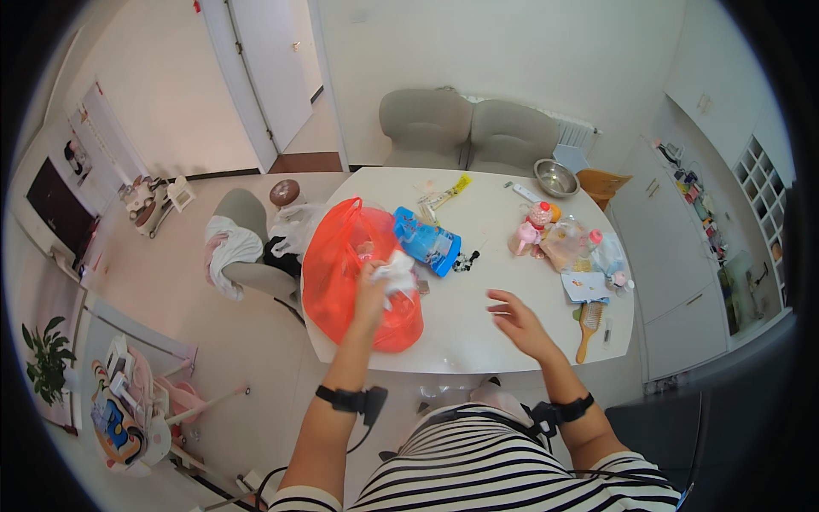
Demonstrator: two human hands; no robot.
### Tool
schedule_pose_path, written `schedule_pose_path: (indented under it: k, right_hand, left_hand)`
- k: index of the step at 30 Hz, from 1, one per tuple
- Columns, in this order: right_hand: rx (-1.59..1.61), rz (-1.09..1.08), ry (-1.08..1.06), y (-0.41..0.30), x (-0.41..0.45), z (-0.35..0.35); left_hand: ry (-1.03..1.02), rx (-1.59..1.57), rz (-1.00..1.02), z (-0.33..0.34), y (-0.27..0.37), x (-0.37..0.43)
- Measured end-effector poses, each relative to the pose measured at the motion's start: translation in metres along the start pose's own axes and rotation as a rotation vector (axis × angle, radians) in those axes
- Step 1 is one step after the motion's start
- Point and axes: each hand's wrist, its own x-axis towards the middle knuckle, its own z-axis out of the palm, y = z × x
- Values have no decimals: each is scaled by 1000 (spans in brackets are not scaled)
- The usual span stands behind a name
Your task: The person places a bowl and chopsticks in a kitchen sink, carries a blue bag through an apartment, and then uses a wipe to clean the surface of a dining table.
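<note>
My left hand (369, 296) grips a crumpled white tissue or wipe (398, 274) above a red plastic bag (333, 275). The bag is bulky, and its full contents are hidden. My right hand (519, 322) hovers over the white table (461, 333) with its fingers apart and nothing in them. Beyond the tissue, a blue printed pouch or packet (427, 240) lies tilted against the bag's right side. Just right of it is a small pile of black-and-clear items (466, 260), too small to identify.
On the table's right stand a pink bottle (527, 235), a plastic bag (565, 242), papers (585, 286) and a wooden hairbrush (587, 329). A steel bowl (556, 178) sits at the far right edge. A yellow packet (461, 185) lies at the back. Grey chairs (425, 121) border the table.
</note>
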Motion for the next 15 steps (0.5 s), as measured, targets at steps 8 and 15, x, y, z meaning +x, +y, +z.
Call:
schedule_pose_path:
  k: [8, 15]
  right_hand:
    - [72, 287, 408, 51, -93, -64]
    - [84, 372, 498, 56, -108, -92]
  left_hand:
    - [-63, 282, -339, -35, 10, 70]
    - [-80, 911, -72, -41, -71, 135]
